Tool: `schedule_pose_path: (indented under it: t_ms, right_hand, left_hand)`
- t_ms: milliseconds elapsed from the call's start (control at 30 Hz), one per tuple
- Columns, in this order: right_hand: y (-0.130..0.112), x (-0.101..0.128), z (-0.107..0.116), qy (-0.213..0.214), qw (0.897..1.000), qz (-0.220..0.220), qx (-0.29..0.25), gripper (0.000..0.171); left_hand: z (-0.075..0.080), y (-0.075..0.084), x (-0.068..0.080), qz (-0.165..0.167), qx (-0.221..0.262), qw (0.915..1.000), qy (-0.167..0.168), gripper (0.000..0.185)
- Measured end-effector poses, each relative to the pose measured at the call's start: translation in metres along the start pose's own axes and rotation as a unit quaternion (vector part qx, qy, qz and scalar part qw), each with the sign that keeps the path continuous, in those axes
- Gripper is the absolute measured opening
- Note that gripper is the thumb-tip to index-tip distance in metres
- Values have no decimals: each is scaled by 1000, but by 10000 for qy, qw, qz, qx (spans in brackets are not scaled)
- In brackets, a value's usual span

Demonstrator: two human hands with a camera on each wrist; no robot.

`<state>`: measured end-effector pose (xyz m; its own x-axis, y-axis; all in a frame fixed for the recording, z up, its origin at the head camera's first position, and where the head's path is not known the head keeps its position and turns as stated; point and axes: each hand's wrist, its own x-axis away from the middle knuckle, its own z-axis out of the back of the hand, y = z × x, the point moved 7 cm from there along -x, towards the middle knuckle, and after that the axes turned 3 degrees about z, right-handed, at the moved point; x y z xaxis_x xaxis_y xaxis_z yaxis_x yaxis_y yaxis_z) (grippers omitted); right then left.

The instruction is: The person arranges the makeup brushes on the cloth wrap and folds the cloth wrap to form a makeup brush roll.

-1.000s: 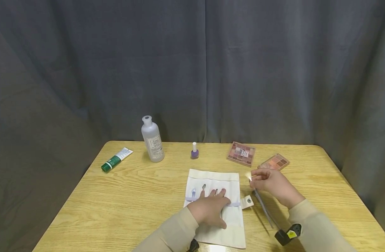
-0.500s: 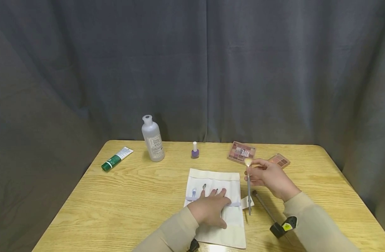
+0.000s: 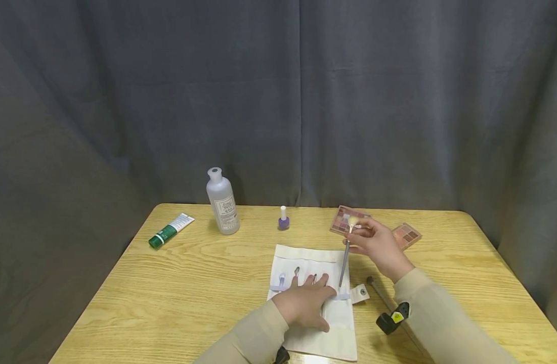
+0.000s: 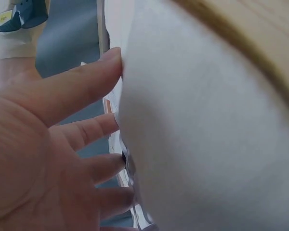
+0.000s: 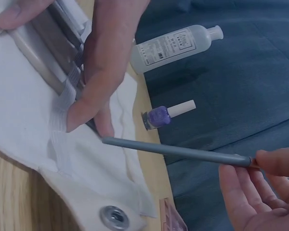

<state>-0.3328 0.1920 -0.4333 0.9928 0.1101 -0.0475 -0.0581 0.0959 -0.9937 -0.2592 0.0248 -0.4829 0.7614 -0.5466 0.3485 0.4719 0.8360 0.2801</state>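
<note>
A white cloth brush roll (image 3: 337, 331) lies unrolled on the wooden table, with several slim tools under its elastic band. My left hand (image 3: 302, 305) rests on it with fingers spread, hiding part of the tools. Above the roll's right side, my right hand (image 3: 382, 248) pinches a makeup brush (image 3: 345, 263) near its pale bristles. The grey handle slants down, its free end over the band. In the right wrist view, the tip of that brush handle (image 5: 176, 151) overlaps the left fingertips' edge. The roll's snap tab (image 3: 360, 293) sticks out to the right.
Another brush (image 3: 382, 294) lies right of the roll, partly behind the right wrist's camera. Farther back are a green and white tube (image 3: 171, 231), a clear bottle (image 3: 223, 205), purple nail polish (image 3: 284, 221) and two eyeshadow palettes, one (image 3: 406, 234) behind the right hand.
My right hand has moved left with the brush, from beside the roll to over its right side, and the handle has swung to point down and left. My left hand stays put.
</note>
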Motion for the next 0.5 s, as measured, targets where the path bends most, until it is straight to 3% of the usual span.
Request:
schedule_pose_path:
  t_ms: [200,500]
  right_hand:
    - [6,-3,-2,255,9996,-6,154,40]
    - [21,-5,-18,56,9986,-191,491,38]
  left_hand:
    - [-1,0,-1,-9,16,10000,-9,76]
    - [-1,-2,-2,-57,15,10000,-70,75]
